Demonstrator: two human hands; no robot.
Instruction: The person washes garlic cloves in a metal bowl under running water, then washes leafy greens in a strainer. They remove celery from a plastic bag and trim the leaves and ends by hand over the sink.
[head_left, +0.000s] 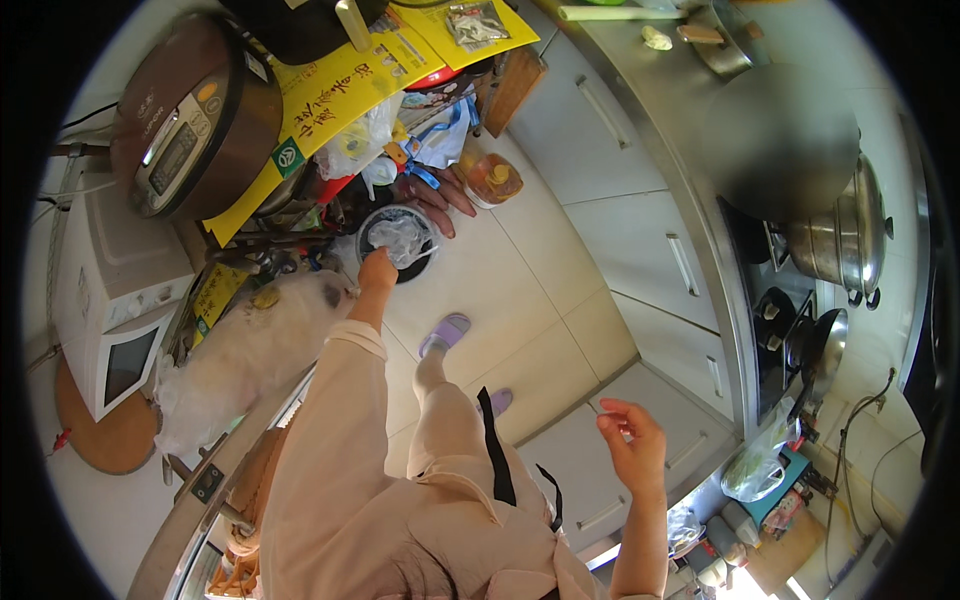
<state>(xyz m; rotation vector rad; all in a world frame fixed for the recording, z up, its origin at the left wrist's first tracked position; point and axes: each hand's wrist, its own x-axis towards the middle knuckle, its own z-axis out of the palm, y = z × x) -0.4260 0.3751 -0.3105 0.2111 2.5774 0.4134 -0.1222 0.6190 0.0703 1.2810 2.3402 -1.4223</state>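
Note:
My left hand (378, 271) reaches down over a round trash bin (361, 238) on the tiled floor. Its fingers touch a crumpled clear plastic bag (401, 238) in the bin's mouth; whether they grip it cannot be told. Raised at the lower right, my right hand (634, 444) has its fingers curled loosely, thumb near the fingertips, with nothing plainly seen between them. Sweet potatoes (439, 201) lie on the floor beside the bin, next to a plastic jug of orange-brown liquid (492, 180).
A rice cooker (196, 120) stands on a shelf at the upper left, above a white microwave (124, 292). A large filled plastic bag (255, 352) lies left of my arm. Cabinets (652, 247) line the right, below a stove with a steamer pot (844, 232) and a pan (825, 352).

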